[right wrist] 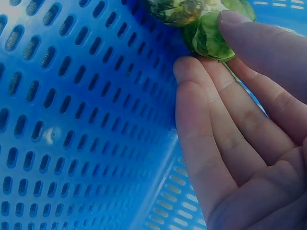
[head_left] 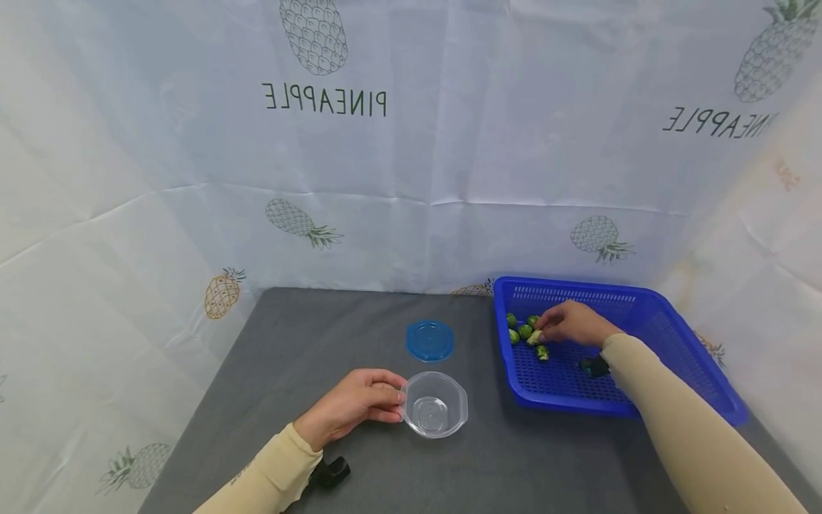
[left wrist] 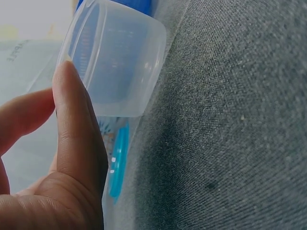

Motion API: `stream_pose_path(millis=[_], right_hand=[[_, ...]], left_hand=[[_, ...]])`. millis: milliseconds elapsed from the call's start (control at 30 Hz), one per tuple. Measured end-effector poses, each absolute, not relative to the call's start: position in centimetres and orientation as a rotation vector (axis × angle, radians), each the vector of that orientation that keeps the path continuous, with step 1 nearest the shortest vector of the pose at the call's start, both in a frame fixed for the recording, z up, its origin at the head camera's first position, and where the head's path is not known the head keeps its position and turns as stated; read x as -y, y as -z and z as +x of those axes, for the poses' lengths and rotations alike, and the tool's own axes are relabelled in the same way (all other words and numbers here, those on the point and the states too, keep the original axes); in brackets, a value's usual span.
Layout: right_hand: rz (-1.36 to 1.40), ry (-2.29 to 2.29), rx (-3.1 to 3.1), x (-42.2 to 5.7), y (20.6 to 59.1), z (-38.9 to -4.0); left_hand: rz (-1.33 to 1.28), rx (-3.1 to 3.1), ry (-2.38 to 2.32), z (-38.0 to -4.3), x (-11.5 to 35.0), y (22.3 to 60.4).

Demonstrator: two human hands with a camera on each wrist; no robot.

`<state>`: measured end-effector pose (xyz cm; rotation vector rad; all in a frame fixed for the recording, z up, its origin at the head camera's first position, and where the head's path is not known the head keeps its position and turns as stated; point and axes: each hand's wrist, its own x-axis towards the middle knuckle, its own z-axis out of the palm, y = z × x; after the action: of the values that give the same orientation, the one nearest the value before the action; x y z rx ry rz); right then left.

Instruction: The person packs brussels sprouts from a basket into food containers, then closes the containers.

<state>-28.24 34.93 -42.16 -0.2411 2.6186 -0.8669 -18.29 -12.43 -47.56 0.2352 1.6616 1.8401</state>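
My left hand (head_left: 366,401) pinches the left rim of a clear plastic tub (head_left: 437,401), thumb on the near side in the left wrist view. Nothing lies inside the tub. Over in the blue basket (head_left: 571,405), my right hand (head_left: 574,323) pinches a Brussels sprout (right wrist: 207,39) between thumb and fingers. Several more Brussels sprouts (head_left: 524,331) are grouped around the fingertips at the basket's left side. One darker piece (head_left: 542,353) sits slightly nearer to me. The right palm hides part of the basket floor.
A round blue lid (head_left: 430,341) lies on the grey cloth (head_left: 327,335) behind the tub. The basket has slotted walls and stands at the right. White curtains (head_left: 449,157) printed with pineapples hang behind the table and at both sides.
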Motion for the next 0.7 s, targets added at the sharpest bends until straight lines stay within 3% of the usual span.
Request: stream_pose_path(millis=[367, 700], right_hand=[[-0.273, 0.855, -2.754, -35.0, 37.3, -24.0], [-0.385, 0.885, -2.859, -28.8, 34.4, -19.7]], left_hand=[[0.262, -1.651, -1.832, -18.8, 12.1, 47.8], [0.274, -1.641, -1.835, -19.0, 12.6, 47.6]])
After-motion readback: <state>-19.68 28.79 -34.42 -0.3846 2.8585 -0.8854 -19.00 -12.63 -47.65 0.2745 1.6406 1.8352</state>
